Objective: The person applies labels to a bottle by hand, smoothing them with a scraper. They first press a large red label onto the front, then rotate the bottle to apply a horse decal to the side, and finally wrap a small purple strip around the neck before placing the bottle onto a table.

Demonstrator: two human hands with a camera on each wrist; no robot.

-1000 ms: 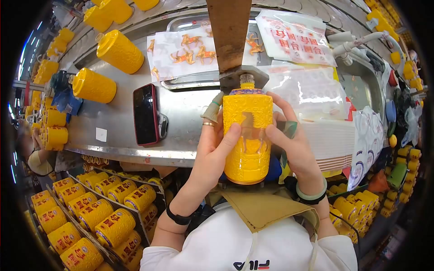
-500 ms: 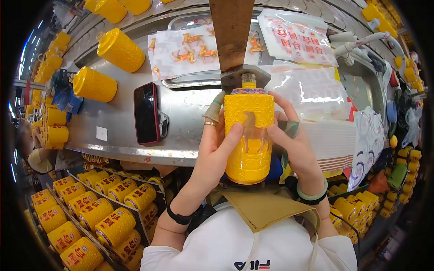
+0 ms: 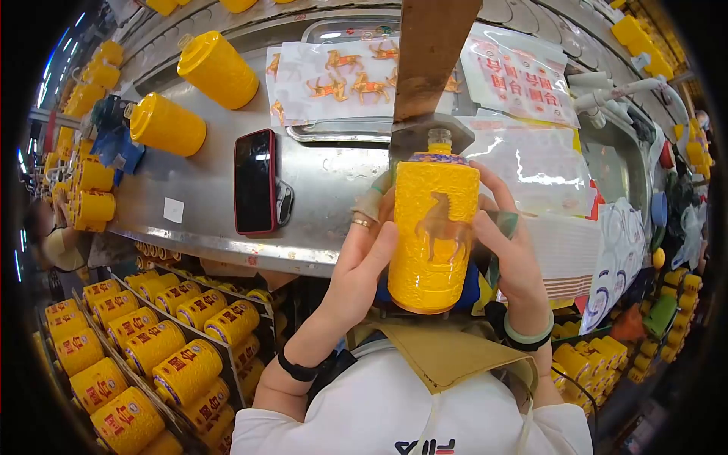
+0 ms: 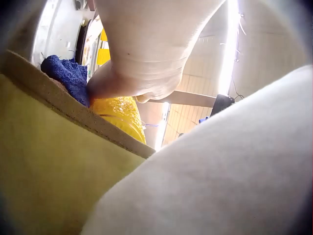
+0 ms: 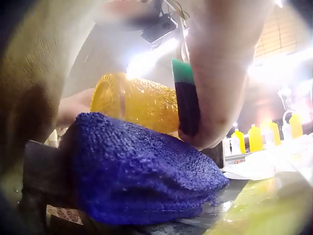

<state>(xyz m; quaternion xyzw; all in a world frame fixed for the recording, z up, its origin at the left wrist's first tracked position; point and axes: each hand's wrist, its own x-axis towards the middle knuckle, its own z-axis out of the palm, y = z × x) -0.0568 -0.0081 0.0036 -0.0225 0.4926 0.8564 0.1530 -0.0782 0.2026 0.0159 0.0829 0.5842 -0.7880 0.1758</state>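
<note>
Both hands hold a yellow embossed bottle (image 3: 434, 280) with a clear glass neck, neck pointing away from the person. A brown horse transfer (image 3: 444, 227) lies on its upper face. My left hand (image 3: 365, 246) grips the left side, thumb on the front, with pale covers on its fingertips. My right hand (image 3: 516, 246) grips the right side, thumb by the horse's edge. A dark, green-tipped flat piece (image 5: 187, 93) is tucked in the right hand. Below the bottle, a blue towel (image 5: 142, 171) shows in the right wrist view. The far fingers are partly hidden behind the bottle.
A brown post (image 3: 432, 68) rises just beyond the bottle's neck. Horse transfer sheets (image 3: 334, 83) and red-lettered sheets (image 3: 519, 76) lie on the metal table. A phone (image 3: 255, 182) and two yellow bottles (image 3: 218, 70) stand left. Crated bottles (image 3: 188, 371) fill the lower left.
The head view has shifted, so bottle, hands and table appear farther right. The horse on the bottle shows more plainly now. Both hands keep their grip.
</note>
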